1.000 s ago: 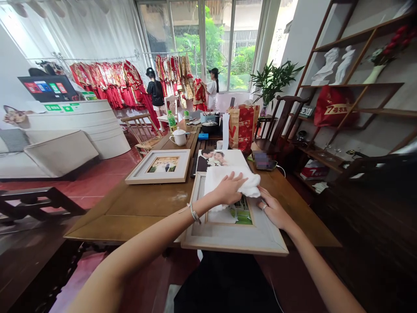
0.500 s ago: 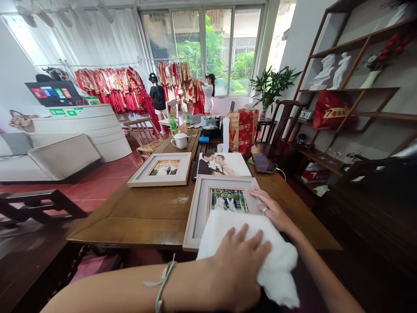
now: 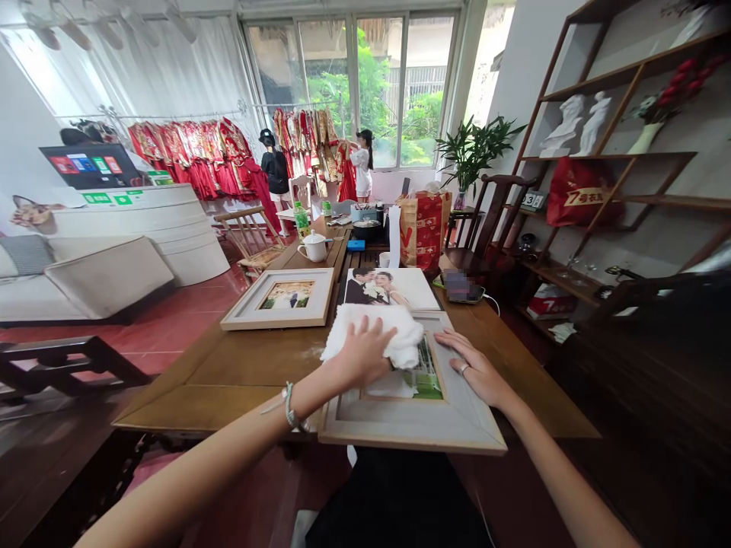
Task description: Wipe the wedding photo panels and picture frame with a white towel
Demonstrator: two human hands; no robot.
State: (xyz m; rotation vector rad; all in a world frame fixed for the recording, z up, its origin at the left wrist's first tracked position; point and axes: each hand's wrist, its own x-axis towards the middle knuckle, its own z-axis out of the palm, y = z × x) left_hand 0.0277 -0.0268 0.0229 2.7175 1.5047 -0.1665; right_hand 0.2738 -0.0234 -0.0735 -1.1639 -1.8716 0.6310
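Observation:
My left hand (image 3: 365,354) is over a folded white cloth (image 3: 404,341), holding it against a picture frame (image 3: 422,432) with a pale wooden edge. The cloth covers the frame's far left corner and much of its photo; green grass (image 3: 427,384) shows in the uncovered part. My right hand (image 3: 477,369) lies with fingers outstretched on the frame's right side, wearing a ring. Just beyond the cloth is an unframed photo print (image 3: 419,288) of a couple. To the left, a second framed picture (image 3: 279,298) lies flat on the wooden table (image 3: 245,377).
Farther back stand a white teapot (image 3: 314,246), a green-labelled bottle (image 3: 301,219), a blue box (image 3: 356,245) and a red-and-brown paper bag (image 3: 421,232). A phone (image 3: 464,288) with a cable lies at the right. Two people are beside racks of red garments (image 3: 194,156).
My left hand has pushed the cloth away from me and leftward, from the frame's near right part to its far left corner. My right hand stays on the frame's right side.

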